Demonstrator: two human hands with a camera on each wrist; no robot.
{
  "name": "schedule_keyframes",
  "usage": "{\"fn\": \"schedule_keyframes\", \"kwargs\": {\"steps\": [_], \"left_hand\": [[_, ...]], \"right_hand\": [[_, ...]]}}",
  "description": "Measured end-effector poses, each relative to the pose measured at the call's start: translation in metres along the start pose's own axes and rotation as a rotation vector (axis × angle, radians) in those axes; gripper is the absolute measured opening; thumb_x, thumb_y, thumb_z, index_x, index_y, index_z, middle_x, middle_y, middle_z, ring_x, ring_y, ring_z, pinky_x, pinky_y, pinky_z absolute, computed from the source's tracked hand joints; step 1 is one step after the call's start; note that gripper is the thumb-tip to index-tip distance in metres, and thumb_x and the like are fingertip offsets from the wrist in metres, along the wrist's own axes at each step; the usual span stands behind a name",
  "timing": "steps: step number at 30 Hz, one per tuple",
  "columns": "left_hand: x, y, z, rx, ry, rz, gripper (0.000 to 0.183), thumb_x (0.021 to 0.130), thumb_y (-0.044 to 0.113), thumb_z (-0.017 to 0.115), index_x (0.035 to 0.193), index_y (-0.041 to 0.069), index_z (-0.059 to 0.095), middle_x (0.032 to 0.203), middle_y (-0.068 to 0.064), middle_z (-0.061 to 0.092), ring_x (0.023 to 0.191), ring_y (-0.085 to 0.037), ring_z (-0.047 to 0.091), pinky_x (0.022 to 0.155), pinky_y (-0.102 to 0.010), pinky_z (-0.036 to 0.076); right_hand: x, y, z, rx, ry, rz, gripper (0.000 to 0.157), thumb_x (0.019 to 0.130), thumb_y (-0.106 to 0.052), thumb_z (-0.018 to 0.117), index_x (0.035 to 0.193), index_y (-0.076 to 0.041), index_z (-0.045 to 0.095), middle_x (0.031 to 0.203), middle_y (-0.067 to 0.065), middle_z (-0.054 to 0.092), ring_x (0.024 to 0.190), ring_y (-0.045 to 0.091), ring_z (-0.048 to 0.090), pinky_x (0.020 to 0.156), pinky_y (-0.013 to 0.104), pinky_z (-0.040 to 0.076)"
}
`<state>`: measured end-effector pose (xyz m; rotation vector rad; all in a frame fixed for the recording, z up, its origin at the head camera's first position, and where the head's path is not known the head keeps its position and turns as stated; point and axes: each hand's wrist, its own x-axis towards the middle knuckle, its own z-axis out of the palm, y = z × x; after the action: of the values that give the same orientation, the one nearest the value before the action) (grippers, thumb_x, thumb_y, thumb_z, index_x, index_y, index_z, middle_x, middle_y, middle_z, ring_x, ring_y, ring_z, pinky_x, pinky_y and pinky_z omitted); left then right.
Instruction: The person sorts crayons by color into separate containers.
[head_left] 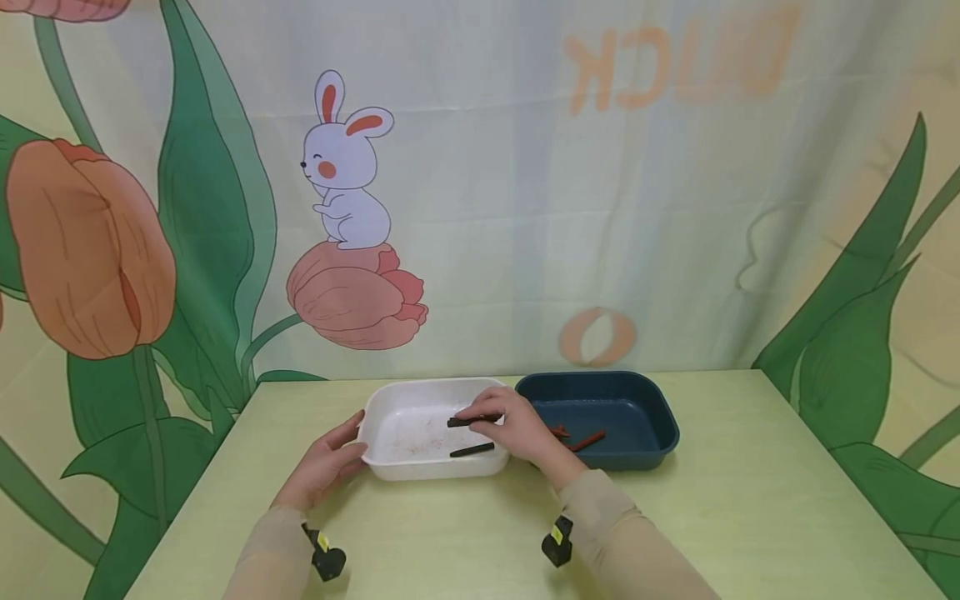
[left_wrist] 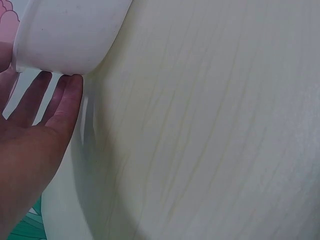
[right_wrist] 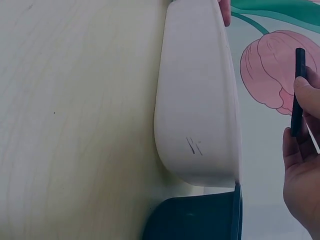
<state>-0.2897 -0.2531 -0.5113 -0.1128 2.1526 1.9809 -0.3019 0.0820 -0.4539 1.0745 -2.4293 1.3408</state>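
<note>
My right hand (head_left: pixel 513 421) pinches a short, straight black stick (right_wrist: pixel 298 95) between thumb and fingers, above the right part of a white plastic tub (head_left: pixel 435 472). Whether it holds more than one stick, I cannot tell. Inside the tub, near its front wall, lies another black stick (head_left: pixel 472 450), among small brownish crumbs. At the tub's left end, my left hand (head_left: pixel 322 467) touches the wall with extended fingers (left_wrist: pixel 67 102); its thumb is partly cut off in the left wrist view. The right forearm partly covers reddish-brown sticks (head_left: pixel 588 441) in a dark blue tub (head_left: pixel 660 454).
Both tubs stand side by side on a pale yellow-green table (head_left: pixel 750 500), close to its back edge. Behind hangs a curtain (head_left: pixel 480 208) printed with tulips and a rabbit. Dark scuff marks (right_wrist: pixel 194 146) show on the white tub's outer wall.
</note>
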Motion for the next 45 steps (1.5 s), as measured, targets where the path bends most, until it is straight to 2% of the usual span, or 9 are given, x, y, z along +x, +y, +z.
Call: {"fn": "schedule_keyframes", "kwargs": {"steps": [14,21,27,33,39,45], "left_hand": [[0.001,0.001,0.001,0.004,-0.010,0.009,0.066,0.099,0.008,0.057,0.157,0.016,0.029,0.160,-0.019,0.023,0.138,-0.040,0.038,0.104,-0.046,0.042],[0.002,0.000,0.001,-0.001,-0.006,0.003,0.066,0.099,0.009,0.058,0.157,0.016,0.028,0.160,-0.020,0.023,0.137,-0.041,0.039,0.104,-0.046,0.042],[0.003,0.001,0.002,-0.011,-0.010,0.003,0.066,0.099,0.009,0.057,0.158,0.016,0.027,0.160,-0.021,0.023,0.138,-0.041,0.039,0.104,-0.046,0.042],[0.001,0.001,0.003,-0.014,-0.021,0.017,0.066,0.099,0.008,0.056,0.158,0.015,0.026,0.159,-0.023,0.023,0.137,-0.042,0.038,0.104,-0.046,0.041],[0.000,0.000,0.004,-0.006,-0.022,0.024,0.065,0.100,0.008,0.056,0.158,0.015,0.026,0.159,-0.023,0.023,0.138,-0.043,0.037,0.105,-0.047,0.041],[0.000,-0.002,0.003,0.003,-0.016,0.021,0.065,0.100,0.009,0.056,0.158,0.016,0.026,0.160,-0.021,0.022,0.139,-0.041,0.036,0.105,-0.046,0.041]], "right_hand": [[0.008,0.014,-0.003,-0.061,0.030,0.021,0.022,0.086,-0.003,0.075,0.106,-0.011,0.079,0.099,0.003,0.067,0.094,0.022,0.060,0.080,0.036,0.049],[0.011,0.016,-0.001,-0.093,0.036,0.071,0.022,0.088,-0.004,0.074,0.107,-0.013,0.079,0.102,0.002,0.066,0.098,0.023,0.058,0.083,0.038,0.047],[0.013,0.020,0.000,-0.148,0.053,0.062,0.022,0.087,-0.004,0.075,0.106,-0.014,0.079,0.101,0.002,0.067,0.097,0.024,0.057,0.084,0.039,0.046],[0.014,0.024,0.000,-0.162,0.072,0.066,0.021,0.090,-0.004,0.071,0.108,-0.012,0.077,0.106,0.005,0.068,0.098,0.026,0.060,0.083,0.039,0.051],[0.009,0.023,-0.003,-0.152,0.062,0.071,0.021,0.092,-0.008,0.070,0.112,-0.011,0.076,0.109,0.006,0.068,0.099,0.026,0.061,0.081,0.040,0.053],[-0.005,0.019,-0.008,-0.147,0.082,0.025,0.021,0.093,-0.008,0.069,0.113,-0.007,0.074,0.109,0.007,0.069,0.095,0.028,0.060,0.078,0.039,0.052]]}}
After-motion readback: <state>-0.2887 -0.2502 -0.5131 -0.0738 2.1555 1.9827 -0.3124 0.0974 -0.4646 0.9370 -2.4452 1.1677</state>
